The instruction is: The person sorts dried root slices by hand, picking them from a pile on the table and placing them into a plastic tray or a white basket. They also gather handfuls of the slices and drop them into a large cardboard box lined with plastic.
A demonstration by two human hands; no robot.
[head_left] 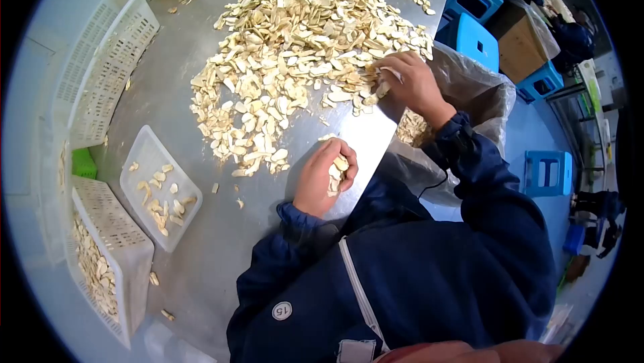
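A large heap of pale dried slices (288, 34) is spread over the metal table (221, 229). My left hand (325, 174) rests near the table's front edge, its fingers curled around several slices. At the right side of the heap, my right hand (412, 85) has its fingers bent down by the slices at the table's edge; a slice shows at its fingertips. Below that hand, a bin lined with clear plastic (479, 88) holds more brownish pieces (414, 128).
A shallow white tray (181, 225) with several slices lies at the left. Perforated white baskets (137, 256) line the far left side. Blue stools (477, 41) stand on the floor at the right, with other people (573, 38) beyond them.
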